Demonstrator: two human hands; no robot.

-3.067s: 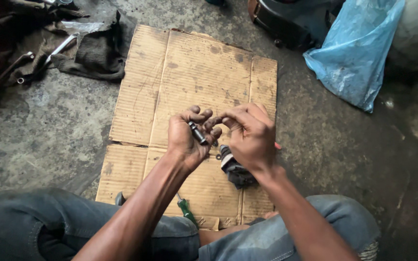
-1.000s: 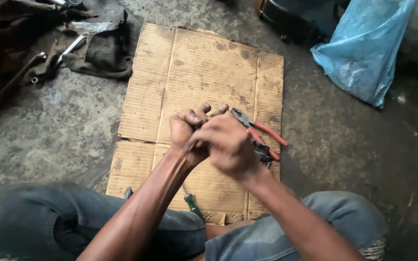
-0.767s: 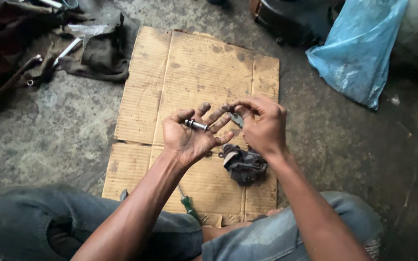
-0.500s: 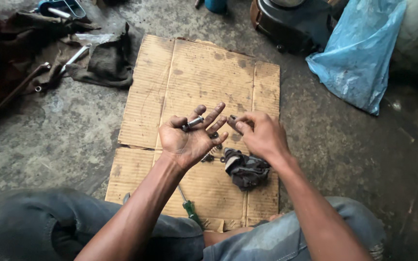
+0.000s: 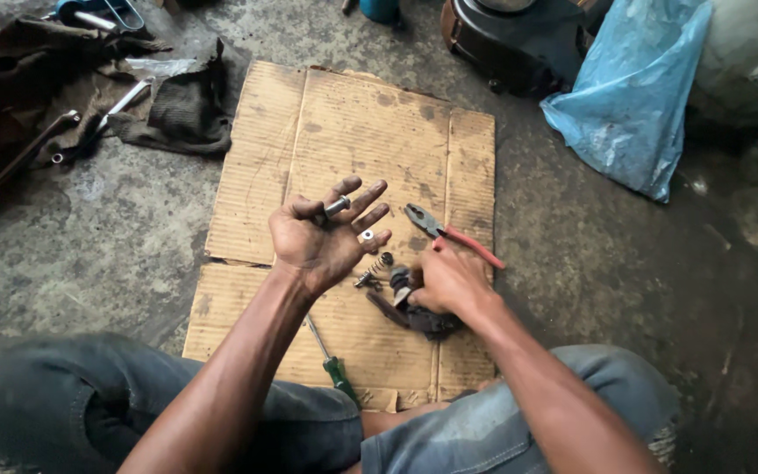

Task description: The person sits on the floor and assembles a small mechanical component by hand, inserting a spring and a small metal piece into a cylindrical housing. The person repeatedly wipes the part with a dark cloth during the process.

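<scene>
Fingers of the left hand [image 5: 322, 241] pinched a small metal pin [image 5: 337, 207], light, stiff, likely slippery; right hand [image 5: 446, 279] gripped a dark greasy part [image 5: 414, 312].

Both my arms are bare from the near edge of the frame out to the wrists; no sleeve, no watch, no band, no glove on either. My left hand [image 5: 322, 241] and right hand [image 5: 449, 279] are bare too, with dark grime on fingers and palm. I wear blue-grey denim jeans, faded and dusty: left leg [image 5: 89, 404] fills the near left corner, right leg [image 5: 519, 421] the near right, its cloth frayed to pale threads at the far right edge near the knee.
</scene>
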